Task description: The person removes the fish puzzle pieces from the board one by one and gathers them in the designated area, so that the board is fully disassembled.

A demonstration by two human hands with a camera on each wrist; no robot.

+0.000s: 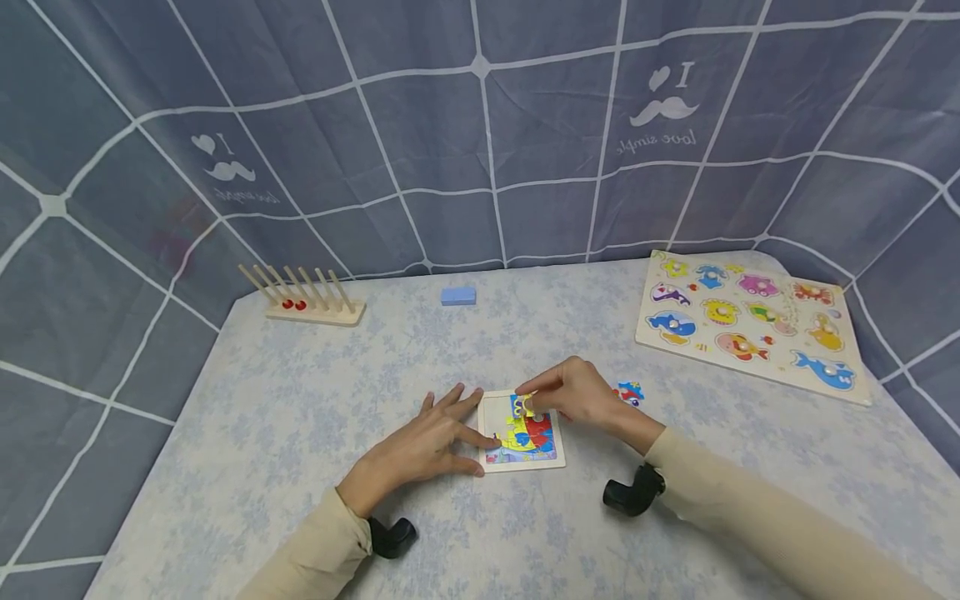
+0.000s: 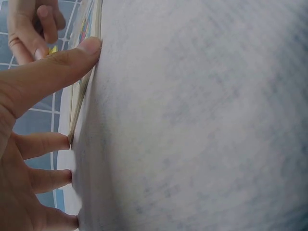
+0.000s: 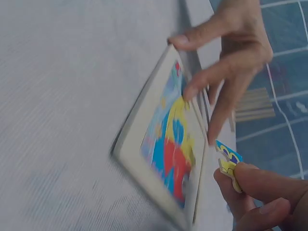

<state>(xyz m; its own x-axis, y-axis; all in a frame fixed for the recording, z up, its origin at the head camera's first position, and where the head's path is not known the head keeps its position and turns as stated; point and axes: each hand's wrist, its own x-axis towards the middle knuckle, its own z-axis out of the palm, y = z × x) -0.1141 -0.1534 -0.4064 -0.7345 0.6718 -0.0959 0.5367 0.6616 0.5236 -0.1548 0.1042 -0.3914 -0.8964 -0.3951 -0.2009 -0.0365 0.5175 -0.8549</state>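
Note:
A small wooden jigsaw tray (image 1: 525,468) lies flat on the table, partly filled with red, yellow and blue pieces. My left hand (image 1: 431,450) spreads over its left side, fingers extended. In the right wrist view, the left thumb touches a tray corner and one fingertip rests on the yellow part of the picture. Between right thumb and fingers, my right hand (image 1: 581,396) pinches a yellow-and-blue jigsaw piece (image 3: 226,167), held over the tray's upper part in the head view. Another jigsaw piece (image 1: 630,393), red and blue, lies beside the right wrist.
At the back left stands a wooden peg rack (image 1: 322,315) with red beads (image 1: 288,305). A blue block (image 1: 458,296) sits near the back edge. A large knobbed animal puzzle board (image 1: 701,343) lies at the back right. Behind the table hangs a grid-patterned curtain (image 1: 540,125).

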